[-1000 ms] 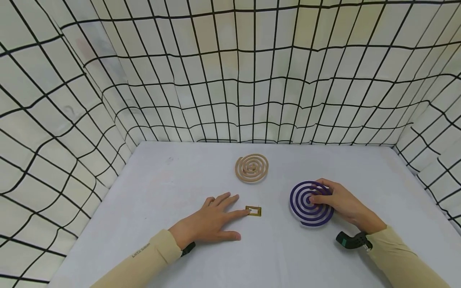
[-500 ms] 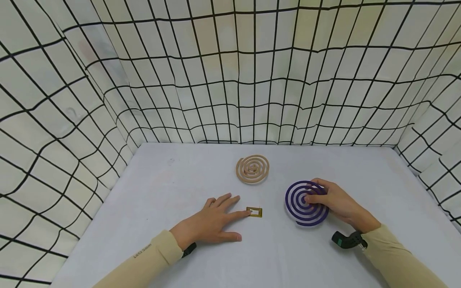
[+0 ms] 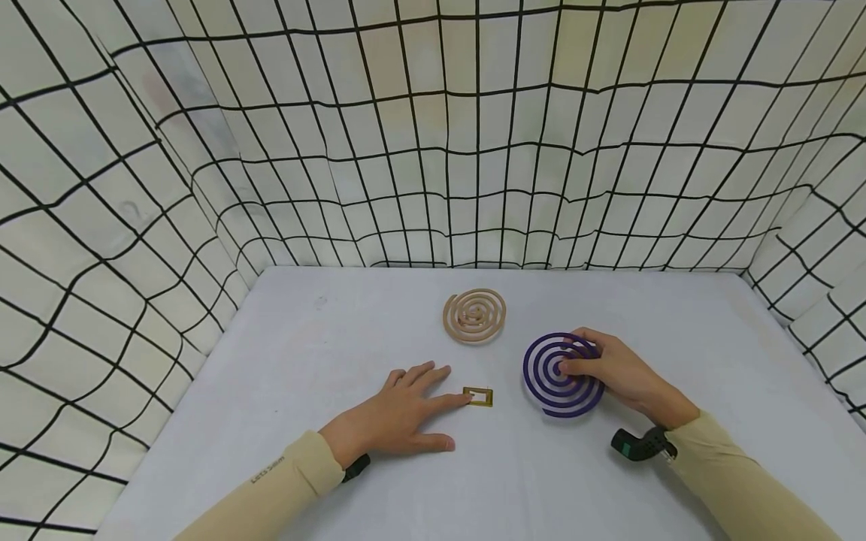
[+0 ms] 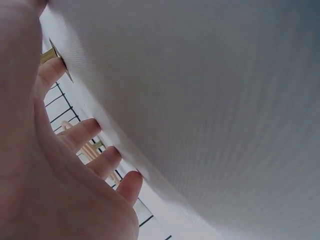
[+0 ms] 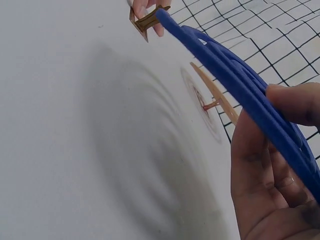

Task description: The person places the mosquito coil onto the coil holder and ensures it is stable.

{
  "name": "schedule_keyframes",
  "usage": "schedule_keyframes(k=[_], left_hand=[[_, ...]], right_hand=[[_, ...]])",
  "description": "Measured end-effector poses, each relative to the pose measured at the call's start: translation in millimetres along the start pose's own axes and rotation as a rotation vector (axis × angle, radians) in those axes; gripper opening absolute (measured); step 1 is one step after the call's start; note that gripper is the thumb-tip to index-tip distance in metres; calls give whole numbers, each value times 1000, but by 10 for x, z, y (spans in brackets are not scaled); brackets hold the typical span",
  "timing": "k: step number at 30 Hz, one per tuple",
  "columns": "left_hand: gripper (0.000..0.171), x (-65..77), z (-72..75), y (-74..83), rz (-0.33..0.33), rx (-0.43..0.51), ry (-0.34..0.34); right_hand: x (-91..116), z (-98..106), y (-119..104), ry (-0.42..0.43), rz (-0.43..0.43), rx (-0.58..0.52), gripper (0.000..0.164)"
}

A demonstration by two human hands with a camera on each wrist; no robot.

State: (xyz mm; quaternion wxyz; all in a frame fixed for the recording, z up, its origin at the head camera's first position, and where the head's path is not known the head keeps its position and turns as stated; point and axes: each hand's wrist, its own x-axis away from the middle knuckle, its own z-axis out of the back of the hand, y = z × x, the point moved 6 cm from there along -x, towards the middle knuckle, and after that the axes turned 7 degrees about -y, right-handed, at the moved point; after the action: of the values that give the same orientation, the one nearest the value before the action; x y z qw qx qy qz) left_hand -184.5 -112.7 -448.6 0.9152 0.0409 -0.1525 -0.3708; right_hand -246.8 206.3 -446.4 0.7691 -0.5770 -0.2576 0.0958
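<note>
My right hand (image 3: 629,376) pinches a purple mosquito coil (image 3: 552,368) between thumb and fingers. The coil is tilted and off the table, its ringed shadow below it in the right wrist view, where it looks blue (image 5: 235,82). On the white table, my left hand (image 3: 399,424) lies spread, its index fingertip on a small gold metal coil stand (image 3: 482,404). An upright piece rises from the stand's (image 5: 149,21) flat frame. Behind both hands, a tan mosquito coil (image 3: 497,330) sits on a similar stand, mostly hidden under it.
A white cloth covers the table (image 3: 338,315). Black netting (image 3: 476,150) over white walls encloses the back and both sides. A dark wrist camera (image 3: 639,445) hangs below the right wrist.
My right hand has carried the purple coil leftward, closer to the gold stand, and slightly away from me. The left hand and the tan coil stay put.
</note>
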Motion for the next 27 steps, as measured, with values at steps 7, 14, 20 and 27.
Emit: schedule_keyframes(k=[7,14,20,27], left_hand=[[66,-3,13,2,0,-5,7],[66,-9,2,-2,4,-3,0],[66,-2,16,8,3,0,5],[66,-4,25,12,3,-7,8]], right_hand=[[-42,-36,-10,0,2,-21,57],[-75,-73,-17,7,8,-56,55],[-112,-112,-22,13,0,-75,54],[-142,-152,-25,17,-3,-108,53]])
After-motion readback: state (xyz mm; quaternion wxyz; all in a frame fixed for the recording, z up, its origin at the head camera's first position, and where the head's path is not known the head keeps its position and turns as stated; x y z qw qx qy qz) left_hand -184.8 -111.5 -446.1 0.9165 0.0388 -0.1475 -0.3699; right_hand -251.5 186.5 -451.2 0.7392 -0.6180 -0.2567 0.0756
